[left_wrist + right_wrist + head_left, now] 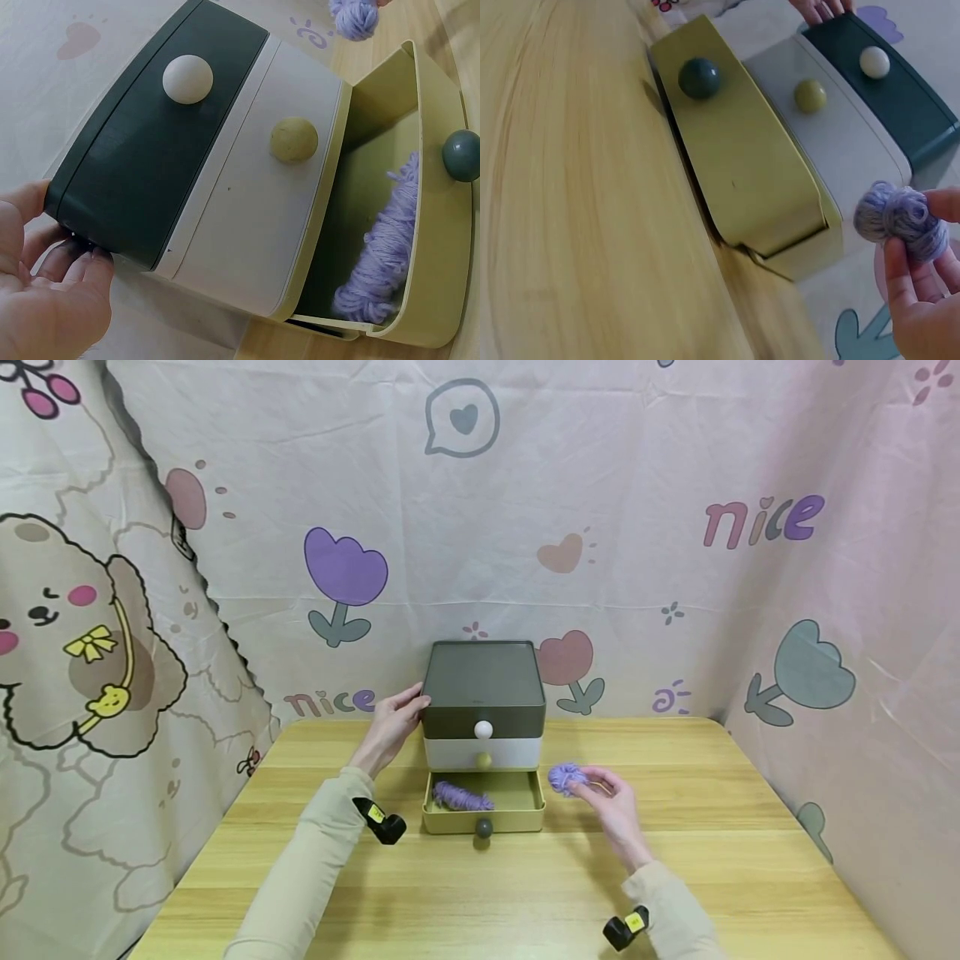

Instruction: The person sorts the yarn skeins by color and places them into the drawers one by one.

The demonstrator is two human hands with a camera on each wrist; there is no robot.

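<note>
A small three-drawer box (483, 718) stands on the table, dark on top, white in the middle, yellow-green at the bottom. Its bottom drawer (457, 823) is pulled out. Inside lies a lilac skein of yarn (382, 247), along the drawer's left side. My left hand (393, 722) holds the box's upper left corner, with the thumb at the top edge and bent fingers against the side. Right of the drawer, my right hand (611, 802) pinches a second, rounder lilac bundle of yarn (904, 219) above the table, apart from the box.
The dark drawer has a white knob (483, 729), the white one a yellow knob (294, 140), the bottom one a dark green knob (699, 79). Under everything is a wooden table (480, 902). A printed cloth (465, 527) hangs behind and at both sides.
</note>
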